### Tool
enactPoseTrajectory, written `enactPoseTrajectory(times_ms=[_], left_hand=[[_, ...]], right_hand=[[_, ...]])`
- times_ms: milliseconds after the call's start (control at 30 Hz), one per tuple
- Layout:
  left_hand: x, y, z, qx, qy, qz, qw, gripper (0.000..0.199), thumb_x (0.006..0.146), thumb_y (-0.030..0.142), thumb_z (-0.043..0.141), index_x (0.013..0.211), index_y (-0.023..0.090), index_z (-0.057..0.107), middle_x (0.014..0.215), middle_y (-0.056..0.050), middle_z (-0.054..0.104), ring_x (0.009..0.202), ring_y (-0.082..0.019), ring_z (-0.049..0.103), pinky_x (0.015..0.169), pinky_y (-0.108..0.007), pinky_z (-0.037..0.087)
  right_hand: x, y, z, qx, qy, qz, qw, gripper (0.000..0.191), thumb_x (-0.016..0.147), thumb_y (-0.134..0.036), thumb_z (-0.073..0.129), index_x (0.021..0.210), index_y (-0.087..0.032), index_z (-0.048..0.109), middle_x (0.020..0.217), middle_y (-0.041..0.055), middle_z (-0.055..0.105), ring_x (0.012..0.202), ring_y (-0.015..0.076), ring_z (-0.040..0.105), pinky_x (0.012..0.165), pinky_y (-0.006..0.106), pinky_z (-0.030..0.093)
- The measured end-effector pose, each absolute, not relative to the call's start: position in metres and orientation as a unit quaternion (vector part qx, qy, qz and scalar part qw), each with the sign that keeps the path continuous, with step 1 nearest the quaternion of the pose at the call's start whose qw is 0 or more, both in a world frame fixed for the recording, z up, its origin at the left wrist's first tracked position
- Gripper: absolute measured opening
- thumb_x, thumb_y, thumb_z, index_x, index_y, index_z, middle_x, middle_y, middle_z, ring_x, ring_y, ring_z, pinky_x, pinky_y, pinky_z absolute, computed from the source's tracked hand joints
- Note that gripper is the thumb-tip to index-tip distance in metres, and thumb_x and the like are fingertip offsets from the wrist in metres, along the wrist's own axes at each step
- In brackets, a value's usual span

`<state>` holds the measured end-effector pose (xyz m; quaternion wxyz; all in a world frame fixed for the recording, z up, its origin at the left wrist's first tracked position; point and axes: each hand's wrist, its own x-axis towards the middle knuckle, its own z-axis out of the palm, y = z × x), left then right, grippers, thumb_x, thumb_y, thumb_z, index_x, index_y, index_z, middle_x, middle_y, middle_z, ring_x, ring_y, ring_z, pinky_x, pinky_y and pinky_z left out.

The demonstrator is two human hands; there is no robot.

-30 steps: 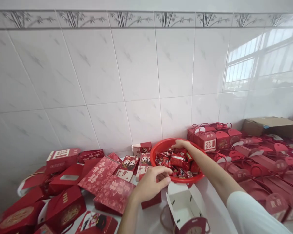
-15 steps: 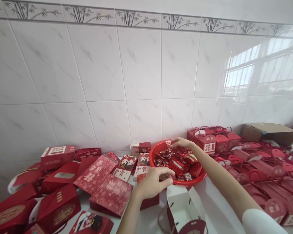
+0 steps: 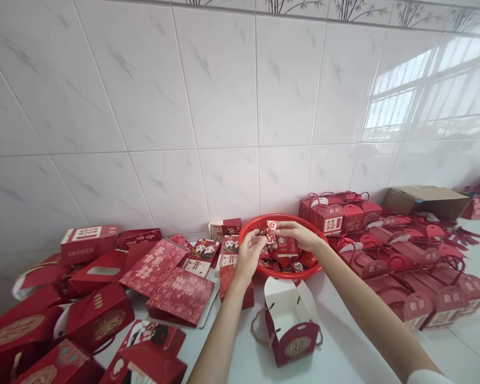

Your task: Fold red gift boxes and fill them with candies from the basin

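Observation:
Over the red plastic basin, my right hand pinches a small candy in a red-and-white wrapper. My left hand is close beside it at the basin's left side, its fingers closed together; whatever they grip is mostly hidden. Red-wrapped candies and a larger red packet lie in the basin. In front of the basin stands a dark red gift box with its lid flaps up. Its white inside shows, and rope handles hang at its sides.
Red gift boxes of several designs lie jumbled on the left of the white table. Closed boxes with cord handles stand in rows on the right. An opened cardboard carton sits behind them, against the tiled wall.
My hands have come together above the basin, the right one moving in with the small candy. My left hand has risen from the basin's near rim. The view has tilted down.

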<state>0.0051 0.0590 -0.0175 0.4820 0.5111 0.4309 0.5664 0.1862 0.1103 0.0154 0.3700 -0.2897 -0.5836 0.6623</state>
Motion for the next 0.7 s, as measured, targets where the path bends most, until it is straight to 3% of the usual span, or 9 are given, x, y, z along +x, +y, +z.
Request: enactPoseTrajectory(times_ms=[167, 300, 400, 500, 567, 633, 700], left_hand=[[0.016, 0.066, -0.024, 0.454, 0.366, 0.61, 0.536, 0.025, 0.07, 0.031, 0.08, 0.088, 0.016, 0.072, 0.098, -0.005, 0.073, 0.102, -0.022, 0.065, 0.095, -0.032, 0.05], [0.012, 0.074, -0.034, 0.385, 0.368, 0.639, 0.555, 0.024, 0.065, 0.031, 0.083, 0.076, 0.017, 0.066, 0.079, -0.001, 0.068, 0.085, -0.018, 0.065, 0.082, -0.03, 0.053], [0.007, 0.08, -0.036, 0.327, 0.349, 0.658, 0.581, 0.023, 0.068, 0.029, 0.08, 0.074, 0.018, 0.06, 0.074, 0.0, 0.065, 0.074, -0.016, 0.064, 0.078, -0.033, 0.056], [0.002, 0.082, -0.034, 0.277, 0.326, 0.674, 0.602, 0.017, 0.075, 0.023, 0.073, 0.073, 0.018, 0.057, 0.074, 0.0, 0.064, 0.071, -0.014, 0.063, 0.082, -0.038, 0.057], [0.0, 0.082, -0.031, 0.251, 0.315, 0.681, 0.612, 0.012, 0.078, 0.019, 0.068, 0.074, 0.018, 0.057, 0.074, 0.0, 0.064, 0.07, -0.013, 0.063, 0.085, -0.04, 0.057], [0.0, 0.081, -0.029, 0.231, 0.307, 0.687, 0.617, 0.01, 0.078, 0.015, 0.065, 0.073, 0.017, 0.057, 0.073, 0.0, 0.063, 0.069, -0.013, 0.062, 0.087, -0.041, 0.057], [0.0, 0.08, -0.027, 0.219, 0.302, 0.691, 0.62, 0.011, 0.076, 0.012, 0.064, 0.071, 0.017, 0.056, 0.072, 0.0, 0.063, 0.069, -0.012, 0.062, 0.088, -0.04, 0.056]], right_hand=[[0.183, 0.092, 0.002, -0.332, -0.612, 0.618, 0.365, 0.044, 0.066, -0.051, 0.082, 0.089, -0.017, 0.066, 0.075, 0.0021, 0.07, 0.063, 0.0183, 0.068, 0.066, 0.033, 0.056], [0.181, 0.094, -0.009, -0.397, -0.616, 0.534, 0.421, 0.057, 0.071, -0.07, 0.066, 0.09, -0.017, 0.067, 0.078, 0.0055, 0.07, 0.061, 0.0173, 0.063, 0.062, 0.032, 0.053], [0.182, 0.101, -0.014, -0.445, -0.619, 0.444, 0.47, 0.057, 0.078, -0.074, 0.055, 0.081, -0.017, 0.066, 0.076, 0.0058, 0.067, 0.063, 0.0157, 0.058, 0.062, 0.029, 0.048], [0.185, 0.112, -0.013, -0.506, -0.617, 0.335, 0.502, 0.049, 0.08, -0.067, 0.06, 0.077, -0.018, 0.065, 0.082, 0.0083, 0.068, 0.079, 0.0222, 0.058, 0.075, 0.034, 0.046], [0.187, 0.119, -0.008, -0.547, -0.629, 0.246, 0.494, 0.04, 0.083, -0.056, 0.062, 0.087, -0.017, 0.068, 0.098, 0.0134, 0.069, 0.098, 0.0303, 0.057, 0.09, 0.043, 0.043], [0.187, 0.126, -0.004, -0.573, -0.686, 0.134, 0.427, 0.033, 0.088, -0.039, 0.058, 0.105, -0.014, 0.069, 0.119, 0.0191, 0.064, 0.117, 0.0368, 0.05, 0.1, 0.051, 0.035], [0.183, 0.132, -0.003, -0.555, -0.761, 0.062, 0.331, 0.034, 0.086, -0.019, 0.054, 0.117, -0.015, 0.068, 0.132, 0.0182, 0.06, 0.126, 0.0354, 0.046, 0.104, 0.049, 0.033]])
